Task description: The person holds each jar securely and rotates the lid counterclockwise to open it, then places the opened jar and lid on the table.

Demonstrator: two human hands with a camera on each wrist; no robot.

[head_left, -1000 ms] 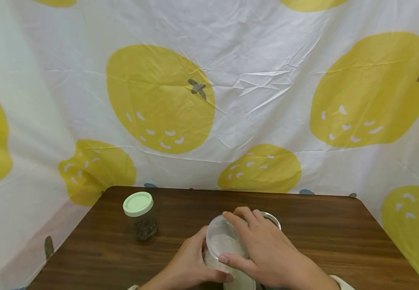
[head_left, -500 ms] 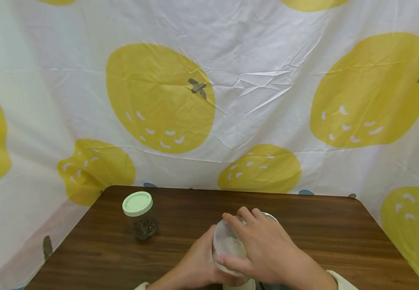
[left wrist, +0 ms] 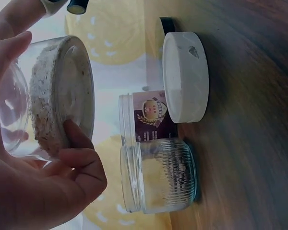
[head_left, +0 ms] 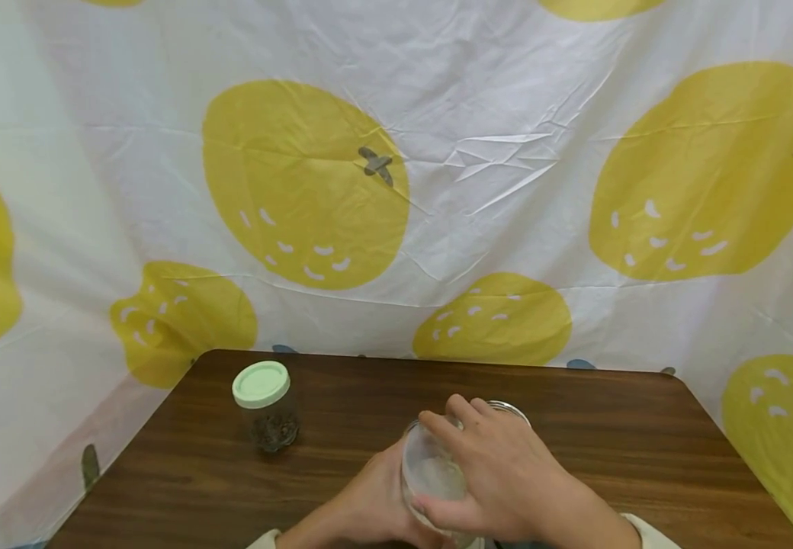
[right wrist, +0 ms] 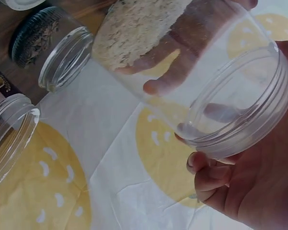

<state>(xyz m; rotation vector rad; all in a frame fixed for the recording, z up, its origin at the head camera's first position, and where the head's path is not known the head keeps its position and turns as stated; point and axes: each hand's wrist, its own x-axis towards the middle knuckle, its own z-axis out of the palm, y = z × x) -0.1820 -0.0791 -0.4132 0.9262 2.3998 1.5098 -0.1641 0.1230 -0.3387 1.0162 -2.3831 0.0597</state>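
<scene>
On the head feed, nearest me, two pale sleeves (head_left: 643,531) run in at the near side of the tabletop (head_left: 341,412), one behind each hand. I see the left hand (head_left: 376,496) wrapped round a jar (left wrist: 78,91), raised off the tabletop above the middle of its near half. Pale flakes (left wrist: 44,100) lie in its bottom. The right hand (head_left: 499,473) is holding the lid (head_left: 432,465), fingers on one side of its rim and thumb on the other; the lid sits over the jar's mouth, though I cannot tell whether it is fully seated. From the left wrist I get a white disc (left wrist: 187,76) on the tabletop, with a black thing (left wrist: 167,26) partly hidden behind it. Near the disc stand a labelled jar (left wrist: 153,112) and a ribbed jar (left wrist: 165,177); both mouths are uncovered, and the right wrist shows dark bits (right wrist: 38,40) in the ribbed one. A bright rim (head_left: 509,412) shows past the right hand in the head view; I cannot tell which of the two it belongs to. Farther off, toward the tabletop's far left corner and well apart from the hands, a mint-lidded jar (head_left: 269,419) stands upright with dark pieces in its base. Beyond the far edge hangs a white curtain (head_left: 479,175) printed with yellow lemons (head_left: 303,183)
</scene>
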